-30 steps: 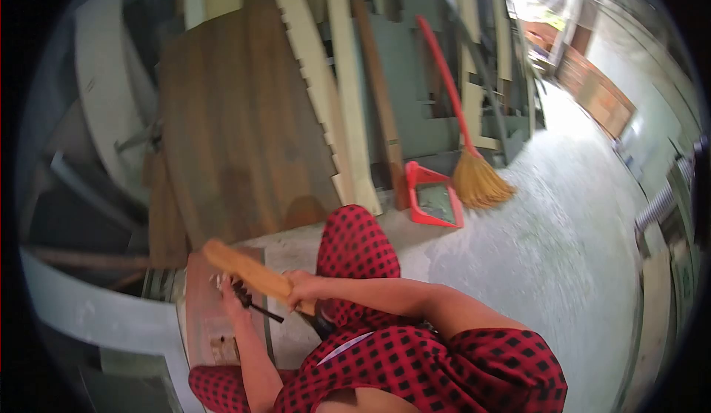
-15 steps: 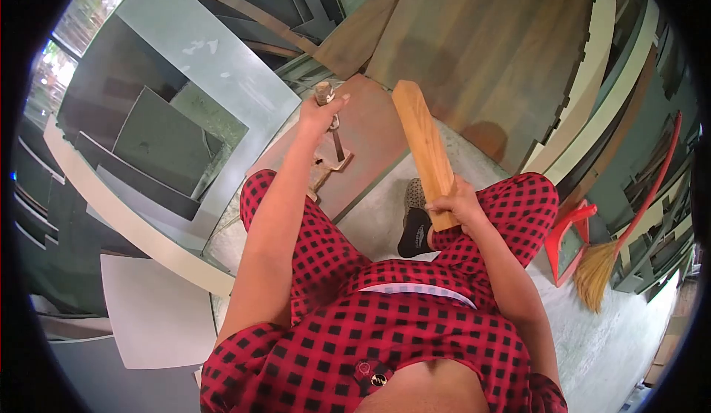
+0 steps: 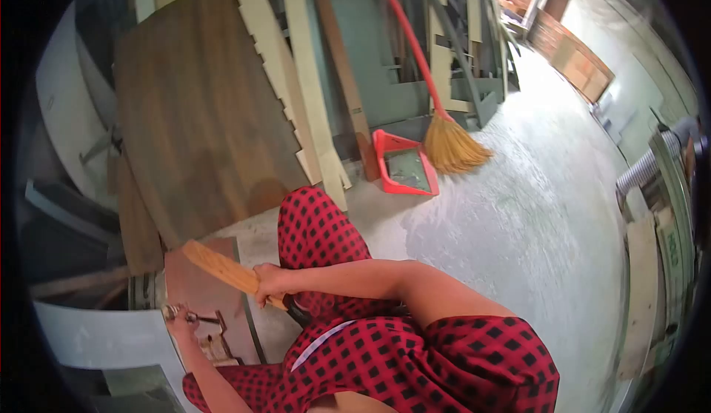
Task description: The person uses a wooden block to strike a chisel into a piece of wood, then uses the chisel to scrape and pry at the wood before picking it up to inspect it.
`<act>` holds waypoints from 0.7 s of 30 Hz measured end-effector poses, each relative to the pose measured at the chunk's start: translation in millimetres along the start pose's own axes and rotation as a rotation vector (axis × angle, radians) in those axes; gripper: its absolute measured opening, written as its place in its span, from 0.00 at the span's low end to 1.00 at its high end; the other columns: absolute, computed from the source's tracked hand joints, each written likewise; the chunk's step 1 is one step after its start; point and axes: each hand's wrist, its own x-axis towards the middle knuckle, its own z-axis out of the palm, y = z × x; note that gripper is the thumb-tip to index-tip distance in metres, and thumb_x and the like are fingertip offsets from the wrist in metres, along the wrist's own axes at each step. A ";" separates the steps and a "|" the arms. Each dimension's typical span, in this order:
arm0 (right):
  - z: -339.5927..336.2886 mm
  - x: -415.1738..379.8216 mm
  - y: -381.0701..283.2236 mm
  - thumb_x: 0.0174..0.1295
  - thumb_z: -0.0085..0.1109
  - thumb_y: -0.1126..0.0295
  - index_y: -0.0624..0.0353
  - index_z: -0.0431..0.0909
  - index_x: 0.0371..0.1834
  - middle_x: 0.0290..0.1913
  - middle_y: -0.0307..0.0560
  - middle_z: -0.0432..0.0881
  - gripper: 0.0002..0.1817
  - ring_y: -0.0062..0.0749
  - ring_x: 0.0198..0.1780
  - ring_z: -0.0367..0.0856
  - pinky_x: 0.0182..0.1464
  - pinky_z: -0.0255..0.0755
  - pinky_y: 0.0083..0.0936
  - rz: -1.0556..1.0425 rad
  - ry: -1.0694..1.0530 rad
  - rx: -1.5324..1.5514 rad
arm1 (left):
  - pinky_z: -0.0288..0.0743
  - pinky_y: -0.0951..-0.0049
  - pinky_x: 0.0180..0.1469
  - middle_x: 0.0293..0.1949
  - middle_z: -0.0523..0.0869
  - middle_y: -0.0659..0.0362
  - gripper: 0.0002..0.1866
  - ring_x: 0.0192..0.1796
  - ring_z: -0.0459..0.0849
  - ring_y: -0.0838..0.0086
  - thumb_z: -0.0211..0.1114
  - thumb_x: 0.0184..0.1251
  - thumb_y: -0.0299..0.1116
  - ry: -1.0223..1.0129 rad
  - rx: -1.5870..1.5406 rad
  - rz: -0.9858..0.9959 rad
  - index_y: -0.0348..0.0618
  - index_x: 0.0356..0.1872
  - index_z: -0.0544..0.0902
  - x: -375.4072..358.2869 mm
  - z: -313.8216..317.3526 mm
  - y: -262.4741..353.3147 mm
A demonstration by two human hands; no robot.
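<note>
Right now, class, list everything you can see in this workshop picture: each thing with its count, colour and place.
wooden paddle: one, light brown, in the right hand, raised over the board
chisel: one, dark metal, in the left hand
reddish board: one, on the floor under the chisel
small wooden piece: one, pale, on that board
dark panel: one, brown, leaning upper left
broom: one, red handle, straw head, centre back
dustpan: one, red, beside the broom
floor: grey concrete
right hand: fingers wrapped round the paddle
left hand: gripping the chisel
</note>
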 end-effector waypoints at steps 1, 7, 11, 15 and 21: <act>2.8 0.8 -1.9 0.29 0.74 0.80 0.72 0.70 0.39 0.27 0.51 0.80 0.29 0.35 0.29 0.81 0.29 0.74 0.30 0.016 -0.003 0.029 | 0.75 0.62 0.27 0.34 0.80 0.61 0.15 0.32 0.79 0.71 0.64 0.55 0.30 0.005 0.038 -0.022 0.49 0.45 0.75 -4.3 2.6 4.7; 1.1 5.1 3.2 0.28 0.72 0.82 0.71 0.71 0.38 0.26 0.52 0.79 0.28 0.35 0.29 0.80 0.31 0.74 0.29 0.035 0.035 0.030 | 0.72 0.66 0.28 0.30 0.80 0.64 0.11 0.30 0.78 0.73 0.65 0.53 0.26 0.062 0.044 -0.011 0.51 0.36 0.76 -27.0 25.1 9.3; 2.3 3.3 0.5 0.29 0.72 0.82 0.72 0.71 0.40 0.27 0.51 0.79 0.28 0.35 0.31 0.80 0.32 0.74 0.29 0.032 -0.023 0.036 | 0.72 0.67 0.27 0.29 0.79 0.64 0.12 0.29 0.78 0.73 0.65 0.52 0.27 -0.054 0.071 -0.024 0.51 0.37 0.76 -3.7 16.3 -9.8; 4.1 13.4 10.2 0.28 0.75 0.76 0.67 0.76 0.37 0.28 0.48 0.80 0.27 0.34 0.32 0.81 0.32 0.74 0.29 0.040 -0.115 0.024 | 0.75 0.67 0.27 0.32 0.78 0.61 0.24 0.30 0.79 0.72 0.65 0.49 0.22 -0.010 -0.060 -0.104 0.49 0.49 0.71 41.8 5.3 -53.0; -7.6 -3.1 0.7 0.28 0.78 0.65 0.63 0.80 0.40 0.34 0.46 0.83 0.30 0.32 0.34 0.79 0.37 0.74 0.31 0.026 -0.029 -0.125 | 0.78 0.65 0.38 0.43 0.79 0.56 0.33 0.41 0.80 0.68 0.70 0.53 0.34 0.107 -0.003 -0.001 0.42 0.60 0.67 -0.9 3.2 -4.6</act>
